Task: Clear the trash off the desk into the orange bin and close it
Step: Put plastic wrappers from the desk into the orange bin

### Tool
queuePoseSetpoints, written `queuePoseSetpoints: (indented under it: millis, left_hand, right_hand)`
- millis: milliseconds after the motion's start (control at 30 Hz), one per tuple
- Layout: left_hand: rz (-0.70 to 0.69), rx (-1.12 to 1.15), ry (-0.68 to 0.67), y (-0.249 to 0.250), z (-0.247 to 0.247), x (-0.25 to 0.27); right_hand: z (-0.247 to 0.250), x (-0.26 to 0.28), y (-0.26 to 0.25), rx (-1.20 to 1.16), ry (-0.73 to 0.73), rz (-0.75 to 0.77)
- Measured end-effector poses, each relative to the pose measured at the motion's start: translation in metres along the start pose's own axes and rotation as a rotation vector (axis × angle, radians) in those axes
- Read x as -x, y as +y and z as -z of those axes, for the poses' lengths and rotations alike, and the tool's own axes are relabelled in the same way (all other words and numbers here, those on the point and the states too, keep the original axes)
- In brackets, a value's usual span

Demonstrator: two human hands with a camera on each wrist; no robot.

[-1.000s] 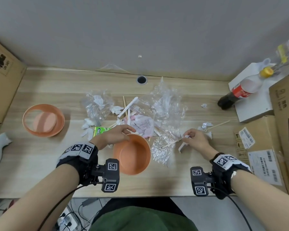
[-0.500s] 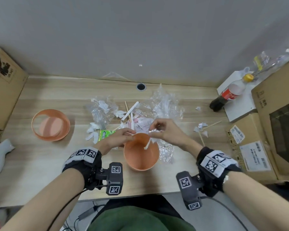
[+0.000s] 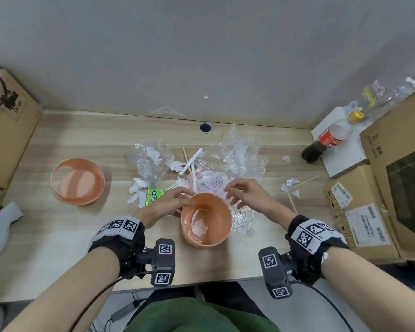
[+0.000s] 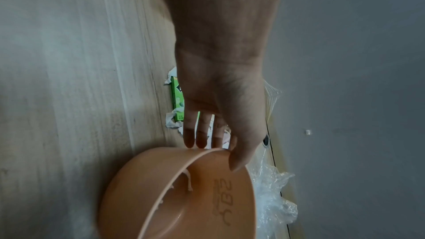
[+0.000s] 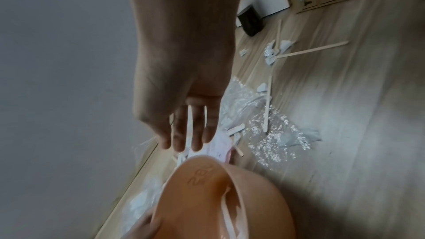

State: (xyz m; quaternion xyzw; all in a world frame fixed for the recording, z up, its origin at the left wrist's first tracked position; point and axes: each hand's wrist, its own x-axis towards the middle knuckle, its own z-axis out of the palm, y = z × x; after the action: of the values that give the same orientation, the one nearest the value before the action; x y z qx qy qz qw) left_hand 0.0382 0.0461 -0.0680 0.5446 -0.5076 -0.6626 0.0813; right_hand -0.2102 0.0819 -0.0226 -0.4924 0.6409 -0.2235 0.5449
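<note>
The orange bin (image 3: 222, 232) stands open at the front middle of the desk, with white paper scraps (image 3: 199, 227) and a stick inside. My left hand (image 3: 185, 200) grips its far-left rim, thumb inside and fingers outside (image 4: 195, 141). My right hand (image 3: 233, 191) hovers open and empty over the far-right rim, fingers spread (image 5: 197, 134). The bin's orange lid (image 3: 78, 180) lies at the left. Beyond the bin lie a pink receipt (image 3: 211, 183), a green gum pack (image 3: 155, 196), clear plastic bags (image 3: 243, 156), wooden sticks (image 3: 292, 202) and a silver wrapper (image 3: 243, 216).
Cardboard boxes (image 3: 359, 212) line the right edge, and another box (image 3: 7, 130) stands at the left. A cola bottle (image 3: 328, 140) lies on a white box at the back right. A white object (image 3: 0, 221) sits at the front left.
My right hand carried a stick and paper scrap from the right of the desk to the bin and let them go; they now lie inside. The left hand kept its grip on the rim.
</note>
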Motion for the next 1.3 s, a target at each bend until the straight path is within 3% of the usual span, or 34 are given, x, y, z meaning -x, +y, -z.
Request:
queuePoseSetpoints:
  millis: [200,300,433,533,633,700,833,1000,1300]
  left_hand:
    - [-0.043,-0.007,-0.018,0.005,0.007,-0.004]
    - [-0.024,-0.003,-0.047,0.005,0.014,-0.003]
    - [0.006,0.035,-0.07,0.003,0.02,-0.002]
    - [0.027,0.072,-0.086,-0.001,0.025,-0.002]
    - [0.055,0.146,-0.11,-0.004,0.029,-0.002]
    - [0.075,0.184,-0.113,-0.006,0.031,-0.002]
    - [0.107,0.191,-0.123,-0.008,0.034,-0.004]
    - [0.108,0.193,-0.139,-0.009,0.033,-0.006]
    - [0.071,0.135,-0.164,0.001,0.034,-0.005]
  right_hand:
    - [0.022,-0.022,0.039,0.237,0.268,-0.135]
    - [0.03,-0.041,0.041,0.26,0.329,-0.17]
    - [0.033,-0.077,0.038,0.44,0.297,-0.19]
    - [0.023,-0.104,0.031,0.585,0.193,-0.209]
    - [0.008,-0.123,0.032,0.582,0.093,-0.259]
    - [-0.001,-0.129,0.037,0.531,0.107,-0.301]
    - [-0.005,-0.131,0.048,0.596,0.203,-0.267]
    - [0.016,-0.127,0.039,0.588,0.145,-0.184]
    - [0.057,-0.081,-0.017,0.538,0.108,-0.162]
